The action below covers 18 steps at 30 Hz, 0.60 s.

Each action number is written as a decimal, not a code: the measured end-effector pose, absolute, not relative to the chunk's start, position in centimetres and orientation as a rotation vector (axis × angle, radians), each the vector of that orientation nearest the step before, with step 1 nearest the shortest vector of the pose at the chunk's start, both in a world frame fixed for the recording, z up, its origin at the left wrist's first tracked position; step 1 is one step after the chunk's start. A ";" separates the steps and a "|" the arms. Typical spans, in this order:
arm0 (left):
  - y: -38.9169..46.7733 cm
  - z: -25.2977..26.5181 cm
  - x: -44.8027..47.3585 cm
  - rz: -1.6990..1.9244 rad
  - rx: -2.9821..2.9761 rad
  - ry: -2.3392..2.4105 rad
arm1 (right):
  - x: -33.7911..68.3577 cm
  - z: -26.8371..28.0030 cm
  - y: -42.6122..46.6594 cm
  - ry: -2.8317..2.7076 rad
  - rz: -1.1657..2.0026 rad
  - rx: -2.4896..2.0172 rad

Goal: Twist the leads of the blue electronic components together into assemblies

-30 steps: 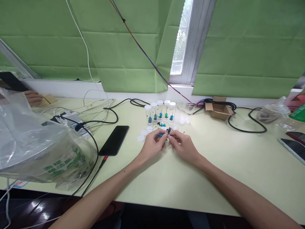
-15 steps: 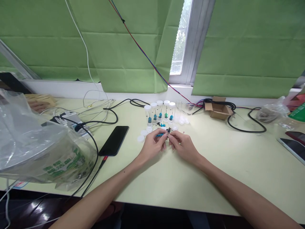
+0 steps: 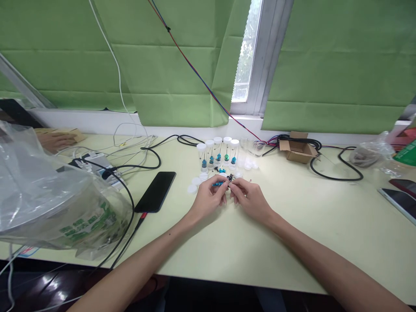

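Observation:
Close together over the middle of the table (image 3: 208, 242), my left hand (image 3: 209, 193) and my right hand (image 3: 248, 196) meet with pinched fingertips. A small blue plastic piece (image 3: 217, 184) shows in the fingers of my left hand. What my right fingertips pinch is too small and covered to name. Small black parts (image 3: 230, 177) show just beyond the fingertips; whether held or lying there, I cannot tell. Behind the hands stand several clear tubes (image 3: 204, 158) with white caps, blue or green pieces inside. Another blue piece (image 3: 222, 170) lies in front of them.
Loose white caps (image 3: 192, 189) lie left of my hands. Further left are a black phone (image 3: 156, 191), cables and a large plastic bag (image 3: 65, 195). An open cardboard box (image 3: 299, 151) stands back right. Another person's hand (image 3: 55, 141) rests at far left.
My two hands keep almost the same pose and place. At far left, the other person's hand has shifted slightly to the right.

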<state>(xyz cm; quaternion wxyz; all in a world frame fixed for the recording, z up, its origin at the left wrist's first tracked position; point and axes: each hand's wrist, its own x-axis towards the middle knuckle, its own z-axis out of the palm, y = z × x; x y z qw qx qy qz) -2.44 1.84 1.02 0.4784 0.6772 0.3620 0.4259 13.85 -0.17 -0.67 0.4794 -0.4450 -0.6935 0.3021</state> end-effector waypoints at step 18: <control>1.7 0.7 -2.3 1.036 1.626 0.842 | 14.0 -0.9 0.0 -1.700 0.730 -1.129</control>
